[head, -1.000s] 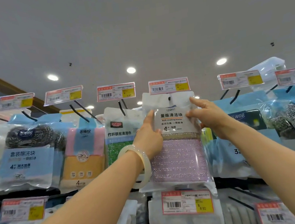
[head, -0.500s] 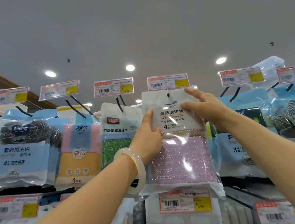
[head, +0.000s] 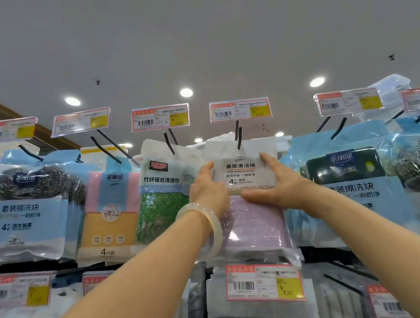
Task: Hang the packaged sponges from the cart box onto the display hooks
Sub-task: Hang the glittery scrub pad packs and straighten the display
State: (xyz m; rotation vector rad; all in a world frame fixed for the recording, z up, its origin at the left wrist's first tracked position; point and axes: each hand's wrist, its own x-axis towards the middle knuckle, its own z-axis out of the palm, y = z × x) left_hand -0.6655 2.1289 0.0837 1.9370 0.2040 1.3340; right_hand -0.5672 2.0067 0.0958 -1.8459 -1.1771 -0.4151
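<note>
Bright, even store light pours down from round recessed ceiling lights (head: 186,92) overhead, three of them blown out to pure white discs on the pale grey ceiling (head: 189,30), and shadows are soft. Glare streaks across the glossy plastic of the hanging packs (head: 348,169) and washes out the clear price tag holders (head: 349,101) at upper right, while the centre price tag (head: 240,109) reads fairly sharp. Wide-angle bend fans the row outward at both sides, and the far-left tag (head: 8,130) and the bottom corners go smeared and soft.
</note>
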